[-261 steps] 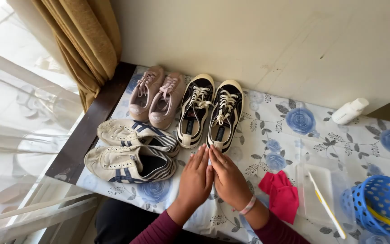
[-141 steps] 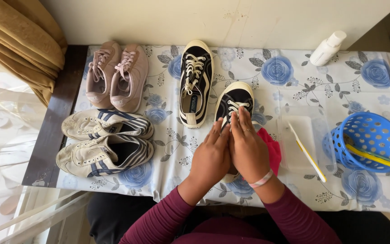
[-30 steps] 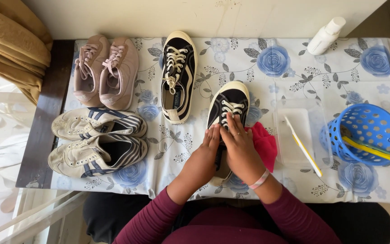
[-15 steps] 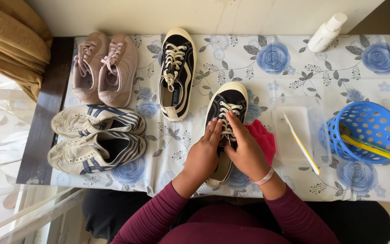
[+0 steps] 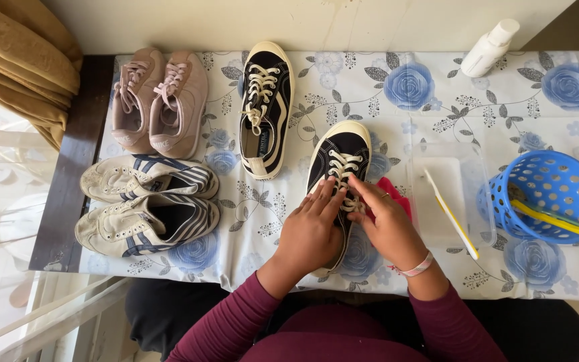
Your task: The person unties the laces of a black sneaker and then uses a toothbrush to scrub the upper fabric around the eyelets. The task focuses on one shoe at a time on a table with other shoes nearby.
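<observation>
My left hand [image 5: 311,231] lies on the near half of the black shoe [image 5: 340,155], fingers together and pinching the white laces [image 5: 343,169]. My right hand [image 5: 389,224] pinches the laces from the other side, above a red cloth [image 5: 397,194]. The shoe points away from me on the flowered tablecloth [image 5: 437,94]. Farther left stands its twin shoe [image 5: 266,107], and a white bottle [image 5: 489,48] lies far right.

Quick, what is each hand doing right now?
Left hand: rests on the black sneaker, fingers at its white laces.
Right hand: pinches the laces.
</observation>
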